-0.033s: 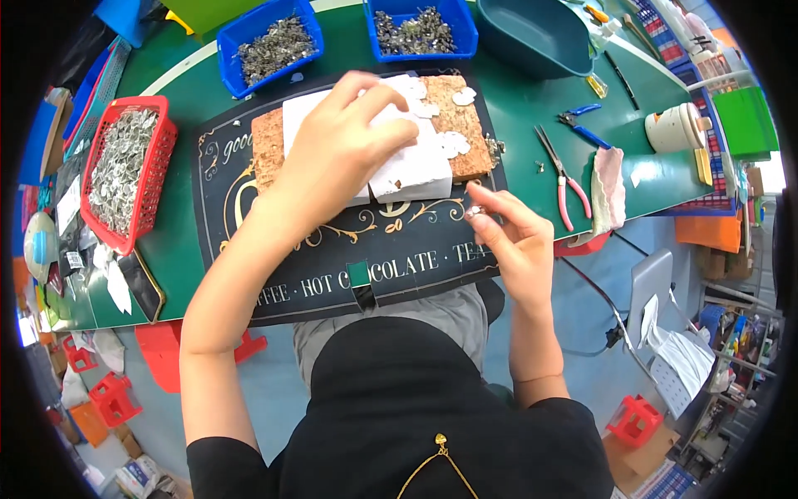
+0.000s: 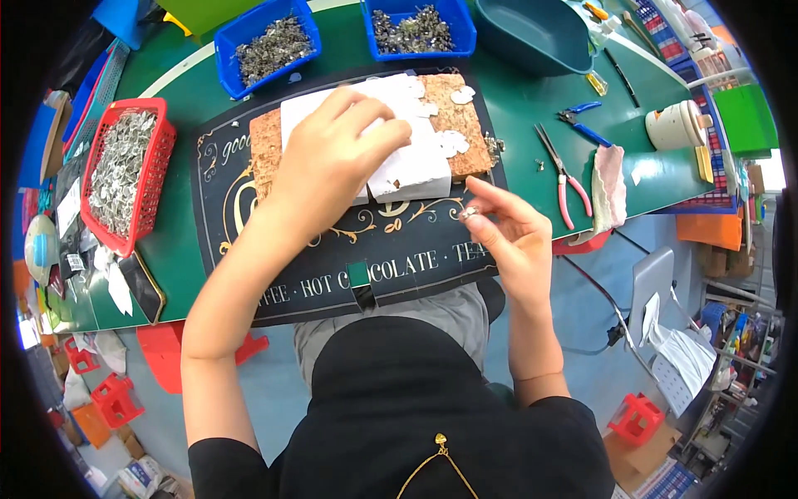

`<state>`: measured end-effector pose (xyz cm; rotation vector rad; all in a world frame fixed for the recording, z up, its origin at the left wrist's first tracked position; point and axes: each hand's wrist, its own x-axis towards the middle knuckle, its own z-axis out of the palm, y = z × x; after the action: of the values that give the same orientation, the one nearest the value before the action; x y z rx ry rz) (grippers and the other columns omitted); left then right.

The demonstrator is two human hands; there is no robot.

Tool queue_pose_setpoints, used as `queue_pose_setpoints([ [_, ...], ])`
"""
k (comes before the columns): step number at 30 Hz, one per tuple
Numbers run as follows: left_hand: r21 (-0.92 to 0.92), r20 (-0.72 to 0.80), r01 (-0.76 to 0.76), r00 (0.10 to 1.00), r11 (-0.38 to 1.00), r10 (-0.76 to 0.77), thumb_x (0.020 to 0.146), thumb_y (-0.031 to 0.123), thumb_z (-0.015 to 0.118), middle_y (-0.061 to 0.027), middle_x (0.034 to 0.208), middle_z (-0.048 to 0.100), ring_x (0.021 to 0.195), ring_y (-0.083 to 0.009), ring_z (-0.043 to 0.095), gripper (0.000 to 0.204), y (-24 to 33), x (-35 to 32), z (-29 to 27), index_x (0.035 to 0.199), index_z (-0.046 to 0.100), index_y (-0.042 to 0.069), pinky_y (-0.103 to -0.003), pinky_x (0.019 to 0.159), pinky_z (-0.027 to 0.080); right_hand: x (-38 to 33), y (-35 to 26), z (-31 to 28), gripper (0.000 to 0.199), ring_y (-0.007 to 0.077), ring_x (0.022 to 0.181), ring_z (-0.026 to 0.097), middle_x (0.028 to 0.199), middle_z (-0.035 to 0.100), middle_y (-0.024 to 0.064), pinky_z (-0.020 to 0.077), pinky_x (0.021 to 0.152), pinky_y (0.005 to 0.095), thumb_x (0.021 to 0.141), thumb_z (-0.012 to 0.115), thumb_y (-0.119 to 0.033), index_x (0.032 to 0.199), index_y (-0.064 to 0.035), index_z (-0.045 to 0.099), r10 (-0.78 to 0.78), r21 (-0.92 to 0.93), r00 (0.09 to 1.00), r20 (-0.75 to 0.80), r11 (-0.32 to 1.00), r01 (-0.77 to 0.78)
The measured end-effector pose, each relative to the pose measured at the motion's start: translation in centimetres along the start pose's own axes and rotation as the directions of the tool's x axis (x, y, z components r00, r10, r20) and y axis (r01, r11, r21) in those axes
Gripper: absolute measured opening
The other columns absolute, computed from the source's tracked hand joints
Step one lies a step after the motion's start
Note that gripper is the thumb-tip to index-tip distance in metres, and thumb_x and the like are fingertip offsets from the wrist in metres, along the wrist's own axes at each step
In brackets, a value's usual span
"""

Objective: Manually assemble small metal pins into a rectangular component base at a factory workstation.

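Observation:
My left hand [image 2: 345,141] is over a white block [image 2: 411,181], its fingers loosely bent and apart. It hides part of the block, and I see nothing held in it. My right hand [image 2: 517,237] is in front of the board's right corner, thumb and finger pinched on a small shiny metal piece [image 2: 470,213]. The white block rests on a brown cork-like board [image 2: 470,150]. Thin white discs [image 2: 453,143] lie across the block and the board's right side. Beneath them is a black printed mat [image 2: 399,287].
Two blue bins [image 2: 220,62] of small metal parts and a dark green tub [image 2: 532,37] stand at the back. A red basket [image 2: 170,137] of silvery pieces is left. Pink-handled pliers [image 2: 566,187], blue cutters [image 2: 586,129], a cloth [image 2: 609,187] and a white pot [image 2: 675,126] lie right.
My left hand has shifted slightly down and to the left over the block. My right hand has moved a little left and up, still pinching the small metal piece.

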<state>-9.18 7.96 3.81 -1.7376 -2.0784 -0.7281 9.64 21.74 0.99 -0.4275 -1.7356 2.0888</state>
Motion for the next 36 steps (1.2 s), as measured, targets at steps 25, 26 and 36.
queue_pose_setpoints([
  [25,-0.926,0.018,0.311,0.602,0.214,-0.798,0.083,-0.009,0.063,-0.0128,0.099,0.064,0.089,-0.0164,0.065,0.017,9.3,-8.0,0.4,0.100,0.065,-0.007,-0.025,0.078,0.054,-0.6,3.3,7.0,0.022,0.0201,0.068,0.061,0.076,0.066,0.0108,0.0479,0.062,0.0279,0.071,0.072,0.010,0.092,0.0034,0.067,-0.692,-0.458,0.721,0.043,0.628,0.629],
  [26,-0.926,0.017,0.310,0.600,0.213,-0.800,0.083,-0.009,0.063,-0.0128,0.099,0.064,0.089,-0.0164,0.065,0.017,9.3,-8.0,0.4,0.100,0.065,-0.007,-0.025,0.078,0.054,-0.5,3.3,7.0,0.022,0.0201,0.068,0.061,0.076,0.066,0.0108,0.0479,0.062,0.0279,0.071,0.072,0.010,0.092,0.0034,0.067,-0.691,-0.458,0.722,0.045,0.628,0.630],
  [36,-0.931,-0.019,0.285,0.588,0.229,-0.809,0.083,-0.009,0.063,-0.0147,0.098,0.065,0.089,-0.0168,0.064,0.017,9.4,-8.2,0.3,0.100,0.065,-0.007,-0.025,0.078,0.054,-0.9,2.7,7.2,0.024,0.0209,0.063,0.061,0.075,0.065,0.0104,0.0479,0.056,0.0279,0.067,0.075,0.009,0.089,0.0028,0.068,-0.726,-0.588,0.676,0.124,0.495,0.639],
])
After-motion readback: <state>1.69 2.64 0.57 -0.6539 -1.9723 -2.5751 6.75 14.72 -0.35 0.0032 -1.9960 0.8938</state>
